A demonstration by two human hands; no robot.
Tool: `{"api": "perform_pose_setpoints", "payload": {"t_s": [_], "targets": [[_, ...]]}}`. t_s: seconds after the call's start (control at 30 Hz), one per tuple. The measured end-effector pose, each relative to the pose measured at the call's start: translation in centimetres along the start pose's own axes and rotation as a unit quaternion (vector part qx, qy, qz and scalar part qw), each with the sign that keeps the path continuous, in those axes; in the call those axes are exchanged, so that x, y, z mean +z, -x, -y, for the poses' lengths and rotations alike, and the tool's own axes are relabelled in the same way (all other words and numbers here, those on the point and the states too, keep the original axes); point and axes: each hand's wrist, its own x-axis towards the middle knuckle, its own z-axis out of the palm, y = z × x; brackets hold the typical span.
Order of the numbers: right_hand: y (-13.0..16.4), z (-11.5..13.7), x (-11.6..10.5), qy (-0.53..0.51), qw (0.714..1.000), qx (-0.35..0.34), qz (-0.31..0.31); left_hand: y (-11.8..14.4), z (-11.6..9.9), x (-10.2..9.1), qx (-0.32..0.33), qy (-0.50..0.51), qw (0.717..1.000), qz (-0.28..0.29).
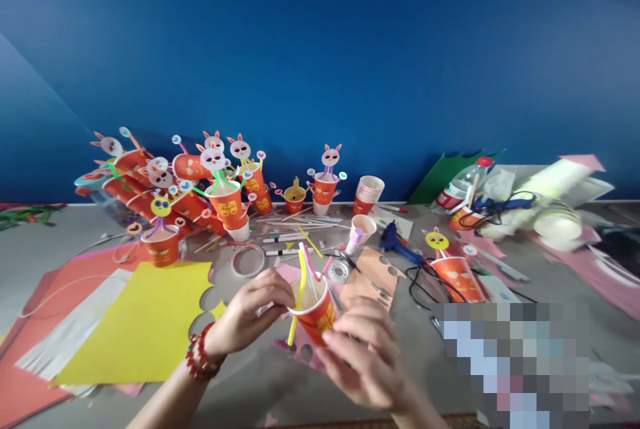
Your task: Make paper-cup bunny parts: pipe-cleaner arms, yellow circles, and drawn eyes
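Observation:
A red paper cup (316,324) with gold print tilts between my two hands above the table. Several straws stand in it, and a yellow straw (301,282) crosses its rim on the left, its lower end (292,332) showing outside the cup. My left hand (260,309), with a red bead bracelet (203,352) at the wrist, pinches the cup's left rim close to this straw. From the right, the curled fingers of my right hand (365,352) hold the cup's side. Pink paper with round holes (290,342) lies below the cup.
Red cups with rabbit faces (227,199) crowd the back left. Yellow paper (145,322) lies left, near a tape roll (249,261). Stacked cups (369,192), a blue glue gun (400,246), black cable (420,286) and a bottle (463,186) stand or lie to the right.

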Motion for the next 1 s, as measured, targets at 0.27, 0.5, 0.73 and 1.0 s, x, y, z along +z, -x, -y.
{"api": "perform_pose_setpoints", "payload": {"t_s": [0.27,0.5,0.73,1.0], "targets": [[0.1,1.3,2.8,0.072,0.997,0.029,0.016,-0.1,-1.2,0.9,-0.001,-0.032,0.999,-0.028],[1.4,0.7,3.2,0.043,0.999,-0.003,0.002,0.1,-1.1,1.8,-0.012,-0.085,0.995,-0.058],[0.9,-0.4,2.8,0.016,0.999,-0.034,0.001,0.3,-1.1,2.0,-0.012,-0.109,0.992,-0.063],[0.7,-0.5,2.6,0.011,0.999,-0.051,0.008,0.3,-1.0,1.8,0.024,-0.154,0.986,-0.056]]}}
